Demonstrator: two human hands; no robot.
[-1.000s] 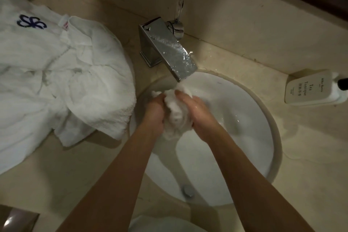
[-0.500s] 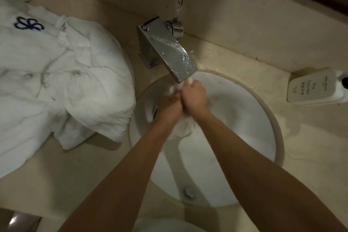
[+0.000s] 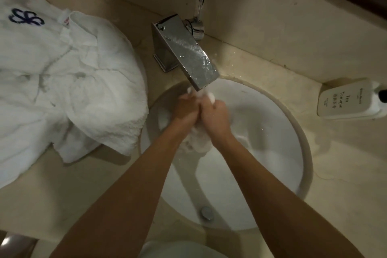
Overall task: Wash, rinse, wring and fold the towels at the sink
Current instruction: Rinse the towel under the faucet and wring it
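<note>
A small white towel (image 3: 198, 141) is bunched between both hands over the round white sink (image 3: 272, 132), right under the chrome faucet spout (image 3: 188, 56), with water running onto it. My left hand (image 3: 185, 109) grips the towel from the left. My right hand (image 3: 213, 114) grips it from the right, pressed against the left hand. One end of the towel pokes out above the fingers at the spout, the other hangs below the wrists. Most of the towel is hidden inside the hands.
A heap of white towels (image 3: 62, 81), one with a dark blue embroidered logo (image 3: 26, 16), lies on the beige counter (image 3: 62, 190) left of the sink. A white soap bottle (image 3: 351, 98) lies at the right. The drain plug (image 3: 207, 212) sits near the basin's front.
Both hands moved up closer under the spout and pressed together around the towel. Less of the towel shows between them than a second ago.
</note>
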